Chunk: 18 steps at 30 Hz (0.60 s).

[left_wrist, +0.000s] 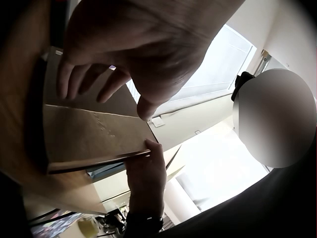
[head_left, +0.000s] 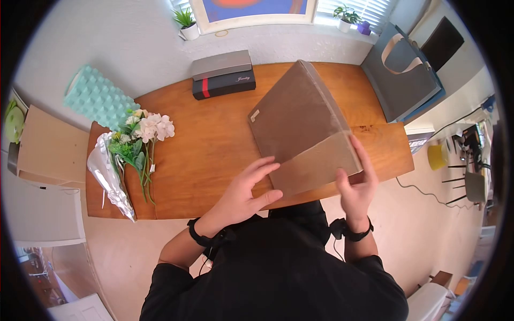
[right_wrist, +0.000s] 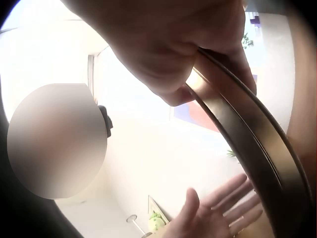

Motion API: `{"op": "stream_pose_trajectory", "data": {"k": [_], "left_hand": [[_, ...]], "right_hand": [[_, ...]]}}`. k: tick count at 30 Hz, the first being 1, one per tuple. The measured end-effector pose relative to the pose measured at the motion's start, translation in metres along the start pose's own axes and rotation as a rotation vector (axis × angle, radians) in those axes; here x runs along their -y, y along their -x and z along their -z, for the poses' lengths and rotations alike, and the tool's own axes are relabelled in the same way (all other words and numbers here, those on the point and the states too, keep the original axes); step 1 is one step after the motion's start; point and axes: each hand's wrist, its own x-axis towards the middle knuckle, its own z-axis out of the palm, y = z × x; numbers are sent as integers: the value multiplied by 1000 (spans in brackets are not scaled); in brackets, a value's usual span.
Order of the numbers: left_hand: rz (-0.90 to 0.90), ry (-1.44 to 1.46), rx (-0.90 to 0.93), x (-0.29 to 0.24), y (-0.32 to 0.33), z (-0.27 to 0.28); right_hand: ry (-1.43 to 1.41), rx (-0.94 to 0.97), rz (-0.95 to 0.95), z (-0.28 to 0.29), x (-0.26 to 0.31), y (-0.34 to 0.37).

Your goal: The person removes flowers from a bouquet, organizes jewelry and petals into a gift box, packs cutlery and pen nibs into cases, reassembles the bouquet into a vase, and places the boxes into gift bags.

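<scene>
A flat brown box [head_left: 300, 123] with a crease across its face and a small pale label is held tilted above the front of the wooden table. My right hand [head_left: 357, 190] grips its lower right corner, thumb on the face and fingers round the side. In the right wrist view, the box's narrow side [right_wrist: 237, 134] has a lengthwise seam and runs down from that grip. My left hand [head_left: 246, 190] is at the box's lower left edge with fingers extended and thumb apart. From the left wrist, its spread fingers [left_wrist: 113, 85] overlap the box's face.
Pink and white flowers [head_left: 152, 128] and a silver foil wrap [head_left: 110, 171] lie on the table [head_left: 198, 150] at left, near a bumpy teal object [head_left: 99, 96]. Two stacked boxes [head_left: 224, 75] stand at the back. A dark gift bag [head_left: 404, 80] stands at right.
</scene>
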Motion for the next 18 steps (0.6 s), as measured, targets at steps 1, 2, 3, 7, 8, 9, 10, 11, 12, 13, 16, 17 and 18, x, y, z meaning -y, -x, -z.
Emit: {"op": "stream_pose_trajectory", "data": {"k": [1, 2, 3, 7, 8, 9, 10, 11, 12, 13, 16, 17, 18], "left_hand": [[47, -11, 5, 7, 2, -1], [46, -10, 1, 12, 4, -1], [72, -7, -9, 16, 8, 0], [114, 34, -48, 26, 17, 4], [108, 34, -48, 31, 18, 3], [148, 181, -48, 38, 18, 2], [187, 327, -47, 41, 16, 1], [187, 331, -46, 42, 12, 0], [216, 515, -105, 43, 6, -2], [245, 699, -164, 43, 0, -4], [321, 773, -213, 38, -18, -7], [321, 772, -205, 37, -22, -6], [363, 700, -203, 36, -26, -5]], "right_hand": [[32, -9, -12, 12, -1, -5], [66, -19, -23, 20, -2, -8], [79, -49, 15, 23, 0, -9], [638, 131, 351, 30, 20, -25], [641, 128, 355, 24, 20, -25], [701, 272, 433, 18, 21, -25], [760, 417, 511, 12, 21, -25], [763, 418, 509, 7, 19, -24], [845, 537, 589, 0, 13, -18], [925, 657, 669, -5, 5, -12], [955, 744, 772, -20, -31, 14], [992, 736, 808, -24, -38, 19], [995, 733, 801, -25, -43, 22]]}}
